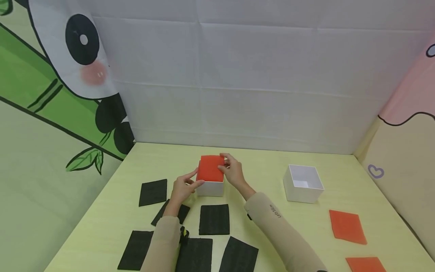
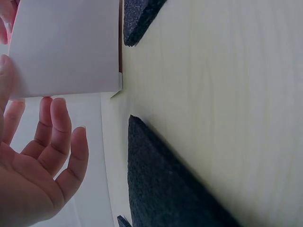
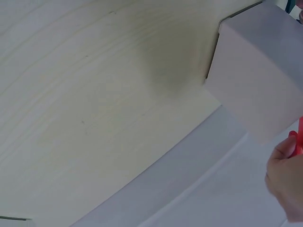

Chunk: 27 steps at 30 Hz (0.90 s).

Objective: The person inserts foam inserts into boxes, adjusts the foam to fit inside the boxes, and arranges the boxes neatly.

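A white box (image 1: pixel 210 189) stands toward the back middle of the table, with a red square sheet (image 1: pixel 209 169) lying over its top. My left hand (image 1: pixel 181 189) holds the box at its left side, thumb at the front top edge; in the left wrist view its fingertips meet the side of the box (image 2: pixel 66 47). At the right edge of the red sheet, my right hand (image 1: pixel 234 172) pinches it between thumb and fingers. The right wrist view shows that hand (image 3: pixel 289 182) with a bit of red at its fingertips, beyond the box wall (image 3: pixel 255 85).
Another white box (image 1: pixel 303 192), open at the top, stands to the right. Two red squares, one of them (image 1: pixel 348 227) farther back, lie at the right. Several black foam squares, such as one near the middle (image 1: pixel 214 220), are spread in front and left. A cloth backdrop (image 1: pixel 251 83) hangs behind.
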Each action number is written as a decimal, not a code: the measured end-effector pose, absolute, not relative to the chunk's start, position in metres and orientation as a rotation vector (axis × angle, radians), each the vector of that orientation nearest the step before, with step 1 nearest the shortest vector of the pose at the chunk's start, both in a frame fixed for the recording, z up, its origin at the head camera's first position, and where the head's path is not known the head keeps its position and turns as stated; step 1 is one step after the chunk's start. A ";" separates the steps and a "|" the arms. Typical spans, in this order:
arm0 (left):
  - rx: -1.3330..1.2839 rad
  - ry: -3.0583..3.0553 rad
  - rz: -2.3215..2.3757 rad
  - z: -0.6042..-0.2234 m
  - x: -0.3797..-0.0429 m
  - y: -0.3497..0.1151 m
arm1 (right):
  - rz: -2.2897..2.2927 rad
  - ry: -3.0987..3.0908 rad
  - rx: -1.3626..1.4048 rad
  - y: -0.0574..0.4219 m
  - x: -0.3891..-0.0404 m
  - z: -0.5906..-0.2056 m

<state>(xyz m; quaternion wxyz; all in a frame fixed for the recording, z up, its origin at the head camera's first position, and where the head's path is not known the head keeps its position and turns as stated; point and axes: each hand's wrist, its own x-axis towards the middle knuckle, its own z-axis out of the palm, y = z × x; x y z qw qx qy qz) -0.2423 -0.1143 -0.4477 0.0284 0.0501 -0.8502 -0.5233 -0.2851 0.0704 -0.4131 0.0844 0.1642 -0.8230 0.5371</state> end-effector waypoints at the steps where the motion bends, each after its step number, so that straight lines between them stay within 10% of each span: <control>1: 0.158 -2.623 -1.615 -0.448 -0.242 -0.114 | 1.582 -2.464 0.504 0.070 -0.285 -0.414; 27: 0.162 -2.629 -1.640 -0.446 -0.241 -0.112 | 1.197 -2.810 0.444 0.072 -0.284 -0.420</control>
